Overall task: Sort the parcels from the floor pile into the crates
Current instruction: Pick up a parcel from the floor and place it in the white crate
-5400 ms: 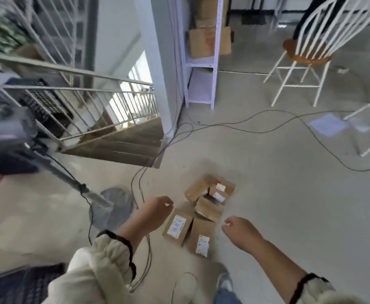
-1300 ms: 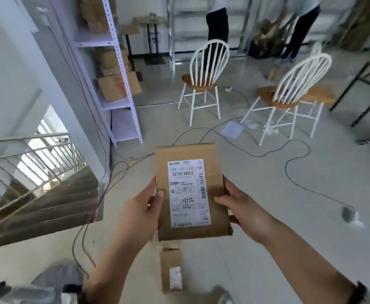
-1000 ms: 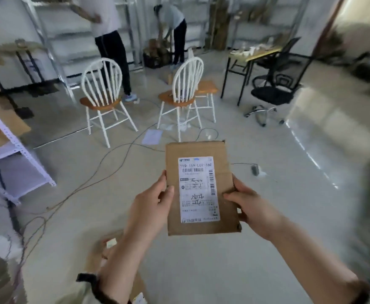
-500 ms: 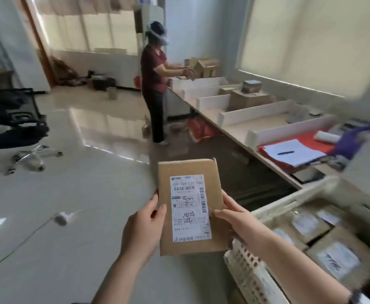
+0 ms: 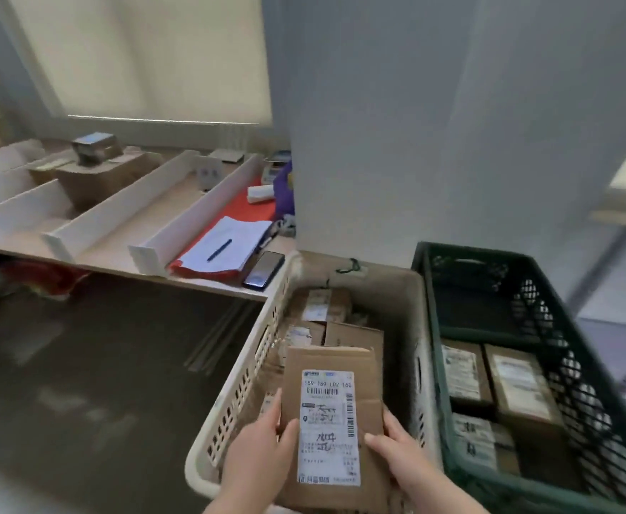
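A long pale wooden bench (image 5: 118, 235), split by white board dividers (image 5: 92, 224), runs along the left. Beside it two plastic crates stand side by side. The dark green crate (image 5: 563, 346) has lattice walls and holds labelled cardboard boxes (image 5: 519, 383). The cream crate (image 5: 241, 391) has slotted walls and is part-filled with brown packets. Over the cream crate is a flat rectangular cardboard parcel (image 5: 326, 359). The left hand (image 5: 255, 450) grips its left edge and the right hand (image 5: 400, 454) its right. Its smooth white label (image 5: 328, 421) faces the camera.
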The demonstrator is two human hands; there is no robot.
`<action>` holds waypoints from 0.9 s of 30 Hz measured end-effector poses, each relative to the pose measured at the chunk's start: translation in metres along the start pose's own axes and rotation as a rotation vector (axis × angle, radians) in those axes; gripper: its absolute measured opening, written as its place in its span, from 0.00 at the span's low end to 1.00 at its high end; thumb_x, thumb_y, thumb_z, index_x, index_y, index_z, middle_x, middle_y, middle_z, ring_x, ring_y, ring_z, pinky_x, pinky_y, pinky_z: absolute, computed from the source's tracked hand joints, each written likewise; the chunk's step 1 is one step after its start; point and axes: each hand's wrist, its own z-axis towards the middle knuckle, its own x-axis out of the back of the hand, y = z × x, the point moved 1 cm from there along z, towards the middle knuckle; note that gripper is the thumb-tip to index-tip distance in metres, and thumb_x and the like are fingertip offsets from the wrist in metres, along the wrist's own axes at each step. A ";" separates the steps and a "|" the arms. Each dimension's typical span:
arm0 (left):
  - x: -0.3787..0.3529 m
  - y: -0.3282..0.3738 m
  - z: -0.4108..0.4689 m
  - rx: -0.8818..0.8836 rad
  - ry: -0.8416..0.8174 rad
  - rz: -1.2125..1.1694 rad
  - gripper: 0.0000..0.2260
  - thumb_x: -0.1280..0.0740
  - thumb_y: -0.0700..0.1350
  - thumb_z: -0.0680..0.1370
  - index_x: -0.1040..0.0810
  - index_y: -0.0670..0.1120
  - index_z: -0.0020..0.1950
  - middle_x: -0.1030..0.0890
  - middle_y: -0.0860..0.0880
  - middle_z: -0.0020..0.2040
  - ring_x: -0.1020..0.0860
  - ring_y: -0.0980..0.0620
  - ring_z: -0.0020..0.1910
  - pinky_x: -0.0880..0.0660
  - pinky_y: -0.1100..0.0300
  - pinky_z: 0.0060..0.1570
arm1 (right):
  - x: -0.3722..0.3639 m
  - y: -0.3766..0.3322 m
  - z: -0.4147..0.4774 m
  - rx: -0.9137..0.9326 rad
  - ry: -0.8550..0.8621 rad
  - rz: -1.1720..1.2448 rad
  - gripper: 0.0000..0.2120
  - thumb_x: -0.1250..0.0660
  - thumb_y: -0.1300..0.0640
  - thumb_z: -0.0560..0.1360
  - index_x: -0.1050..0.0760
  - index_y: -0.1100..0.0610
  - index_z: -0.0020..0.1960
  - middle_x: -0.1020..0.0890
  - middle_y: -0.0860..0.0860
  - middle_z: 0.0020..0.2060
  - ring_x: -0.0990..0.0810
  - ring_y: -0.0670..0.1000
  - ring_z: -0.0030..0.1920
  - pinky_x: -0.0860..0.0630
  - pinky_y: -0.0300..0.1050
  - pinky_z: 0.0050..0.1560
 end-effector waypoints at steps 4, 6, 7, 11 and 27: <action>-0.011 -0.011 0.035 0.009 -0.200 -0.005 0.23 0.42 0.58 0.79 0.44 0.67 0.73 0.30 0.69 0.35 0.32 0.73 0.34 0.36 0.73 0.29 | -0.010 0.009 0.023 -0.138 0.079 -0.001 0.25 0.38 0.58 0.77 0.39 0.41 0.70 0.16 0.43 0.46 0.15 0.46 0.42 0.22 0.38 0.36; -0.014 -0.018 0.050 -0.011 -0.275 0.004 0.23 0.42 0.58 0.79 0.43 0.67 0.72 0.28 0.69 0.38 0.29 0.71 0.37 0.34 0.73 0.30 | -0.014 0.012 0.032 -0.174 0.099 0.017 0.26 0.38 0.58 0.76 0.38 0.43 0.71 0.16 0.45 0.48 0.16 0.48 0.45 0.20 0.42 0.43; -0.015 -0.022 0.057 -0.019 -0.313 -0.005 0.23 0.42 0.58 0.79 0.43 0.67 0.72 0.26 0.69 0.40 0.27 0.70 0.39 0.32 0.72 0.33 | -0.014 0.013 0.035 -0.188 0.103 0.026 0.25 0.37 0.59 0.76 0.37 0.43 0.70 0.16 0.46 0.49 0.16 0.49 0.47 0.20 0.45 0.48; -0.023 -0.034 0.075 -0.029 -0.436 -0.014 0.21 0.41 0.58 0.79 0.39 0.64 0.72 0.19 0.61 0.46 0.22 0.64 0.43 0.25 0.67 0.41 | -0.012 0.017 0.038 -0.203 0.129 0.039 0.22 0.34 0.58 0.75 0.32 0.43 0.66 0.16 0.44 0.50 0.16 0.48 0.49 0.21 0.47 0.52; -0.051 -0.020 0.085 0.019 -0.498 0.042 0.25 0.42 0.57 0.79 0.39 0.55 0.75 0.19 0.56 0.54 0.22 0.59 0.50 0.24 0.60 0.52 | 0.011 0.025 0.040 -0.285 0.119 0.025 0.22 0.37 0.57 0.77 0.35 0.44 0.69 0.19 0.44 0.55 0.19 0.46 0.53 0.22 0.46 0.56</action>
